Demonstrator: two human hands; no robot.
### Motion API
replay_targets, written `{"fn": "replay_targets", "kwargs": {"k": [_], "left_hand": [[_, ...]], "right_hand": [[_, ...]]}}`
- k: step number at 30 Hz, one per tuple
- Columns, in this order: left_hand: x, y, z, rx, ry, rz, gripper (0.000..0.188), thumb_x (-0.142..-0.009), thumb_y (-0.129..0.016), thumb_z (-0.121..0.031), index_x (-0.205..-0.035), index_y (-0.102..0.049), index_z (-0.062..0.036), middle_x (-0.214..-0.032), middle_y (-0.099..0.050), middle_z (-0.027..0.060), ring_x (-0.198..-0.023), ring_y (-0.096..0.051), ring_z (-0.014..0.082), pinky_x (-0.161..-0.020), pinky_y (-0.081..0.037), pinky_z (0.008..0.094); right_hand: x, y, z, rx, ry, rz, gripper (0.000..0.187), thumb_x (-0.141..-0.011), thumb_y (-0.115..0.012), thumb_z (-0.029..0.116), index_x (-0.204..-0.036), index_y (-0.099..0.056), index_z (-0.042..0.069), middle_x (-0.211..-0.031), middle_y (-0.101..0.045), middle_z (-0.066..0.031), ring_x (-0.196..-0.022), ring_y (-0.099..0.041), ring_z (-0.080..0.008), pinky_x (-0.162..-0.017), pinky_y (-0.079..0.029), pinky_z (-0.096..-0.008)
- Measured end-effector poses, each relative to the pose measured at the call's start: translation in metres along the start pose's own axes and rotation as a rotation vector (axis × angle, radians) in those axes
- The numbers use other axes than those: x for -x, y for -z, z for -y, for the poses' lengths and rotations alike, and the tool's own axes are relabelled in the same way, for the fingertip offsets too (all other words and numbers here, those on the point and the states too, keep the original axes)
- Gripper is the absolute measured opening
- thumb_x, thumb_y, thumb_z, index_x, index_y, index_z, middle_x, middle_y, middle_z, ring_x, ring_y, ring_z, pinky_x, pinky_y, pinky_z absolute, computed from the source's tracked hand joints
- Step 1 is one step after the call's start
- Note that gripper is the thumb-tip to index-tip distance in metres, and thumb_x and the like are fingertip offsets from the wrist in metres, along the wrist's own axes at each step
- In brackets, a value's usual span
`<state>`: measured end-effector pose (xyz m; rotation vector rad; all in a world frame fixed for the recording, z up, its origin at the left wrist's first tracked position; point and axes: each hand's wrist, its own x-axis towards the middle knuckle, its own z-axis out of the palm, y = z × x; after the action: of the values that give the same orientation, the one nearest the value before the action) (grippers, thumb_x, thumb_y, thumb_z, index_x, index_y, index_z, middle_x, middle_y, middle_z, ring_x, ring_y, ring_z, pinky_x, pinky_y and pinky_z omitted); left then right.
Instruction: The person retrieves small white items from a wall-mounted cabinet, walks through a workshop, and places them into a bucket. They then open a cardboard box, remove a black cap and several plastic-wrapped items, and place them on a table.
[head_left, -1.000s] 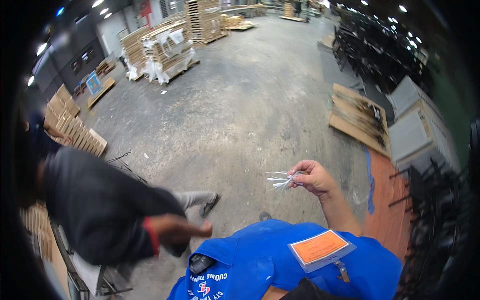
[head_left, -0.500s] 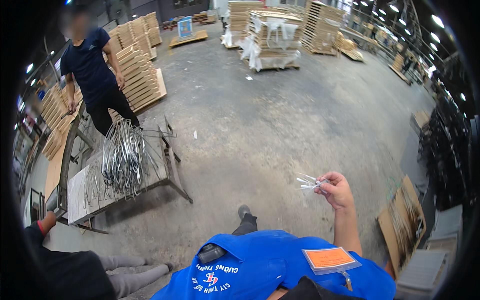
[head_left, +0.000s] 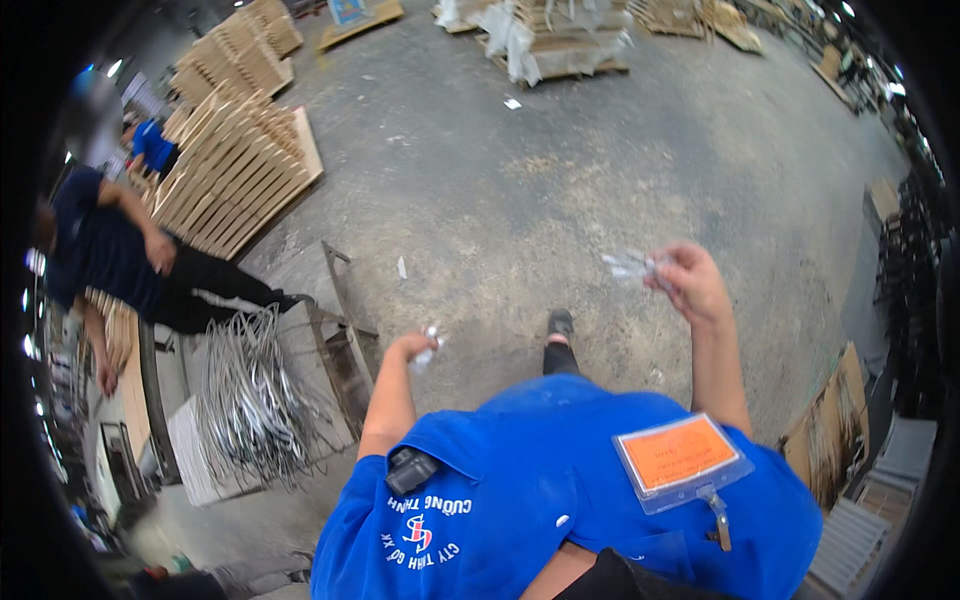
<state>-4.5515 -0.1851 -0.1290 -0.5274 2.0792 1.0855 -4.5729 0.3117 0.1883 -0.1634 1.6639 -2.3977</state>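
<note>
My right hand [head_left: 692, 284] is raised in front of me. Its thumb and fingers pinch a bunch of thin white and silvery strips [head_left: 628, 265], whose ends fan out to the left. Farther left and lower, my left hand [head_left: 412, 346] is closed on a small whitish, shiny piece [head_left: 428, 345]; blur hides its kind. The bench with a heap of bent metal wires [head_left: 255, 400] lies to the left of that hand, apart from it.
A person in dark clothes [head_left: 120, 240] stands beyond the bench [head_left: 185, 455] at the left. Slatted wooden stacks [head_left: 240, 185] rise behind. A partly wrapped pallet stack [head_left: 565, 45] is far ahead. Cardboard [head_left: 835, 425] and grey panels [head_left: 865, 540] lie at the right. Concrete floor [head_left: 480, 200] stretches ahead.
My left hand has come into view with a small whitish piece. My right hand sits higher, still holding the strips. The view has tilted down, and the standing person appears farther left, leaning.
</note>
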Motion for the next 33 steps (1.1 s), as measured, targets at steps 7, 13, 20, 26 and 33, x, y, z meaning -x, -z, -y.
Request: {"fn": "replay_targets", "kwargs": {"k": [7,13,20,26,33], "left_hand": [[-0.070,0.063,-0.027,0.245,0.235,-0.007,0.041,-0.063,-0.066,-0.015,-0.101,-0.056,-0.0033,-0.086,-0.061,0.0116,-0.075,-0.059,0.0231,-0.063,-0.047,0.0370],[-0.073,0.051,0.002,0.475,0.610,0.070,0.040,-0.063,-0.066,-0.014,-0.100,-0.056,-0.0032,-0.085,-0.061,0.0114,-0.074,-0.059,0.0228,-0.063,-0.047,0.0367],[-0.217,0.148,-0.078,0.607,0.695,0.109,0.039,-0.063,-0.066,-0.014,-0.099,-0.056,-0.0031,-0.085,-0.062,0.0112,-0.074,-0.059,0.0224,-0.062,-0.047,0.0364],[-0.393,0.375,-0.208,0.241,0.477,0.119,0.038,-0.063,-0.066,-0.013,-0.098,-0.057,-0.0030,-0.084,-0.062,0.0110,-0.073,-0.059,0.0221,-0.062,-0.047,0.0362],[-0.656,0.659,-0.456,0.122,-0.161,-0.170,0.028,-0.061,-0.067,-0.013,-0.088,-0.062,-0.0033,-0.082,-0.063,0.0118,-0.073,-0.059,0.0214,-0.062,-0.047,0.0357]], "right_hand": [[-0.243,0.028,0.032,-0.076,-0.040,0.187,0.020,-0.073,-0.065,0.001,-0.092,-0.058,-0.003,-0.085,-0.062,-0.0135,-0.073,-0.063,-0.0208,-0.067,-0.053,-0.0308],[-0.455,0.022,0.045,0.002,-0.095,0.311,0.017,-0.074,-0.064,-0.001,-0.090,-0.059,-0.002,-0.083,-0.062,-0.0121,-0.070,-0.063,-0.0204,-0.063,-0.053,-0.0288],[-0.686,-0.008,0.021,-0.099,-0.107,0.315,0.014,-0.074,-0.064,0.000,-0.088,-0.059,-0.002,-0.080,-0.063,-0.0110,-0.069,-0.063,-0.0200,-0.061,-0.052,-0.0275],[-0.864,-0.040,0.030,-0.091,-0.134,0.281,0.014,-0.074,-0.064,-0.003,-0.087,-0.059,-0.002,-0.081,-0.063,-0.0113,-0.070,-0.064,-0.0201,-0.061,-0.053,-0.0273],[-1.072,-0.040,0.004,-0.122,-0.133,0.227,0.015,-0.073,-0.064,-0.003,-0.087,-0.059,-0.002,-0.082,-0.063,-0.0112,-0.070,-0.064,-0.0202,-0.061,-0.054,-0.0272]]}}
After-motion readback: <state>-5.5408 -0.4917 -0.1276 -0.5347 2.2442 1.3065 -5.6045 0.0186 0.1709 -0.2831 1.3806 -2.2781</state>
